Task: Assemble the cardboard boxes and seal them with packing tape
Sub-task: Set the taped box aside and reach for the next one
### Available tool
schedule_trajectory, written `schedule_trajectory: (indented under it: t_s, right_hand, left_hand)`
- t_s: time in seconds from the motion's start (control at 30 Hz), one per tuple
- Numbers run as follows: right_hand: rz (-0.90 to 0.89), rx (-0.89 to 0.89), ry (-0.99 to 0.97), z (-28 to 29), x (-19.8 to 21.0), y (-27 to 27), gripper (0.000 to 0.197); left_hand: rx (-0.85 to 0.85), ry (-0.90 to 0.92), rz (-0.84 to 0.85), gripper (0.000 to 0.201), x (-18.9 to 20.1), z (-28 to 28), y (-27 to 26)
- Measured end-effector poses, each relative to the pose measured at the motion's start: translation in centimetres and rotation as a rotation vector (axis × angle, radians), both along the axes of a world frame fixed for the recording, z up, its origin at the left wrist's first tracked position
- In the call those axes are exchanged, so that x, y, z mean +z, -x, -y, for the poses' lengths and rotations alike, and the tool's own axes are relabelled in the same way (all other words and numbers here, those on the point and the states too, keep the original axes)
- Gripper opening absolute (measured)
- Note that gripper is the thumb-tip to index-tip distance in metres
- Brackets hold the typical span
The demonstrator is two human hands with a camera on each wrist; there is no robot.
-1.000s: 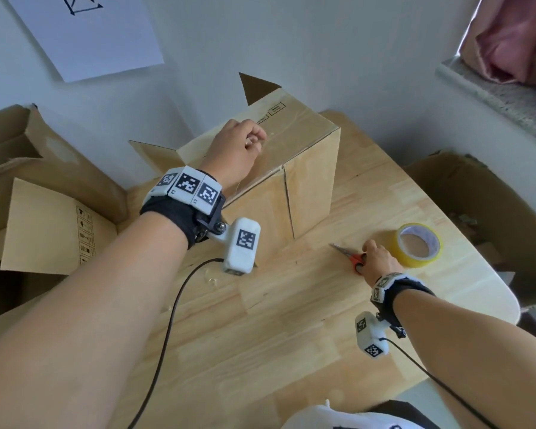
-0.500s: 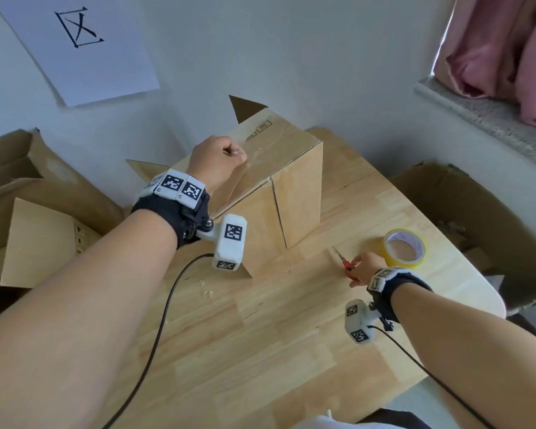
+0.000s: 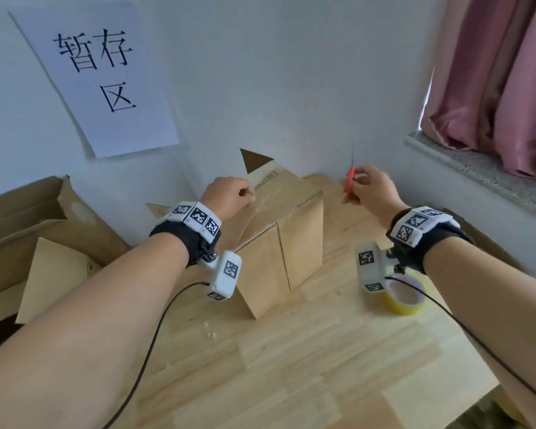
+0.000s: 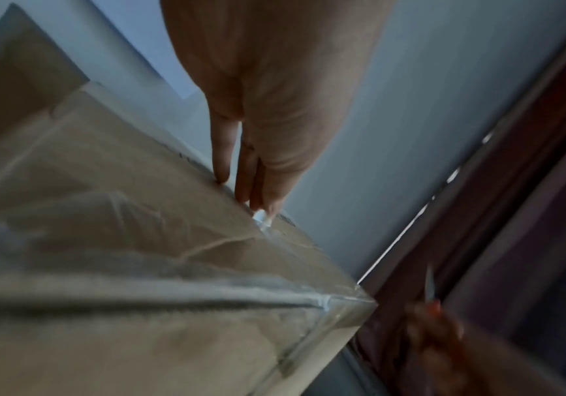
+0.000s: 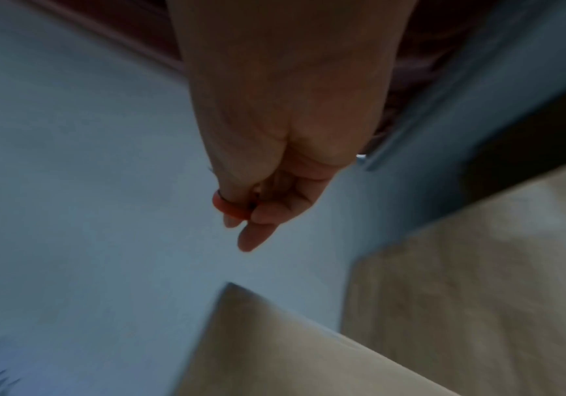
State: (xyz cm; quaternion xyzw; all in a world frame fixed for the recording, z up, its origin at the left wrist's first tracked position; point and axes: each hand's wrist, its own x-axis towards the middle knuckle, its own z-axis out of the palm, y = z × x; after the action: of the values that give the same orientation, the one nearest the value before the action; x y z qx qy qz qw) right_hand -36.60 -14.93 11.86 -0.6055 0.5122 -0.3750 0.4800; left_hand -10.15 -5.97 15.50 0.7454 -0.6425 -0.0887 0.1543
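A: Where could this slip?

B: The left hand [image 3: 229, 196] pinches the loose end of clear packing tape [image 4: 264, 221] on top of the brown cardboard box [image 3: 279, 243], which stands on the pale wooden tabletop [image 3: 291, 366] with its near corner toward the person. The right hand [image 3: 372, 193] grips small red-handled scissors [image 3: 350, 181], blade tip up. A careless cut could nick the pinching fingers or drop the tape back in creases.

A: And the box's lie?

B: Its taped top seam, likely the long axis, runs from near-left toward the far-right wall. The yellow tape roll [image 3: 406, 298] lies flat near the right wrist.
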Motion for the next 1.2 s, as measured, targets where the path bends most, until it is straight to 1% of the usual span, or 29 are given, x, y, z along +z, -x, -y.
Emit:
schedule_trajectory:
  t_s: [0.07,0.13,0.2,0.3,0.37,0.43,0.5,0.57,0.67,0.73,0.87,0.97,1.2]
  right_hand:
    - [-0.12,0.24,0.042,0.1,2.9,-2.0,0.019]
    - [-0.328,0.489,0.073,-0.5,4.6,-4.1,0.021]
    - [-0.563,0.649,0.116,-0.8,5.0,-6.0,0.022]
    - [-0.878,0.739,0.201,-0.6,4.9,-8.1,0.034]
    - [-1.015,0.784,0.217,-0.4,5.1,-8.7,0.037]
    - [-1.11,0.809,0.233,-0.1,5.6,-9.0,0.038]
    - [-1.16,0.8,0.28,0.2,6.2,-9.1,0.042]
    - [-1.162,0.779,0.316,0.7,6.6,-9.2,0.042]
    - [-1.159,0.761,0.319,1.2,6.6,-9.4,0.04]
    - [-1.176,0.769,0.321,1.4,6.7,-9.6,0.042]
    - [-1.21,0.793,0.344,1.9,6.6,-10.7,0.042]
    - [-1.192,0.819,0.362,1.9,6.4,-11.4,0.041]
    - [-1.17,0.858,0.4,2.1,6.8,-11.9,0.03]
  left_hand:
    - [-0.021,-0.008,0.019,0.014,0.2,0.1,-0.2]
    - [-0.02,-0.027,0.023,0.013,0.6,0.3,-0.3]
    - [-0.019,-0.065,0.039,0.01,1.0,0.6,-0.5]
    - [-0.009,-0.106,0.014,0.008,1.4,0.8,-0.7]
    - [-0.007,-0.114,-0.021,0.012,1.3,0.8,-0.8]
    - [-0.006,-0.112,-0.044,0.014,1.2,0.8,-0.9]
    - [-0.003,-0.114,-0.055,0.012,1.1,0.8,-0.9]
    - [0.001,-0.119,-0.06,0.011,0.9,0.8,-1.0]
    - [0.006,-0.127,-0.069,0.01,0.8,0.7,-1.2]
    - [0.009,-0.128,-0.076,0.009,0.7,0.7,-1.4]
    - [0.006,-0.129,-0.109,0.014,0.6,0.8,-1.5]
    - [0.003,-0.126,-0.116,0.012,0.5,0.9,-1.7]
    - [-0.003,-0.119,-0.106,0.013,0.4,0.9,-1.7]
